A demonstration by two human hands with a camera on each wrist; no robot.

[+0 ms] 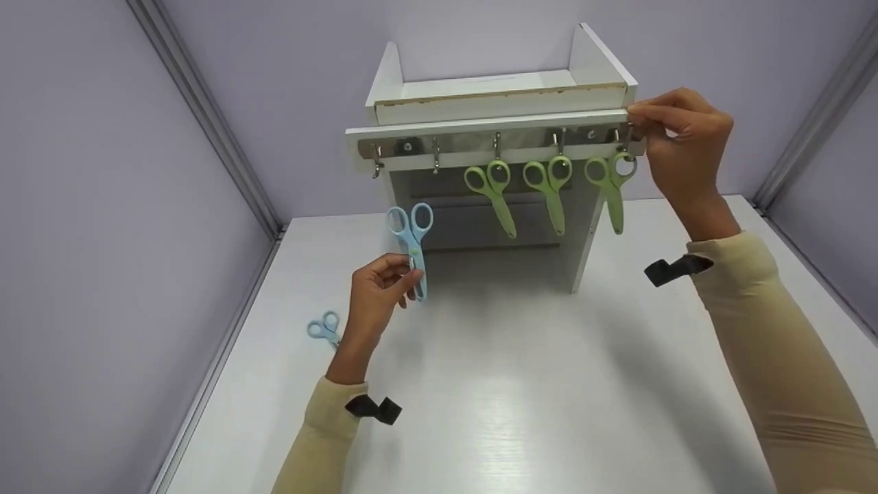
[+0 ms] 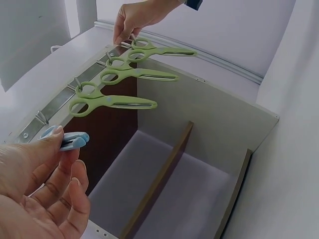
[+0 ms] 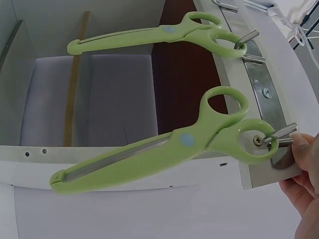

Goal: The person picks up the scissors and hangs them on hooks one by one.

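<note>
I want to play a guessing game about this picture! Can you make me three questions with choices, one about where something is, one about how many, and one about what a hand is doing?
1. Where is the small blue scissors?
A. on a hook
B. on the white table
C. on top of the rack

2. How many green scissors hang on the hook rail?
A. two
B. three
C. five

3. What is the left hand doing?
A. resting flat
B. pushing the rack
C. holding blue scissors

Answers: 1 B, they lie beside the left arm. 2 B, three hang in a row. 3 C, its fingers grip the blades, handles up.
</note>
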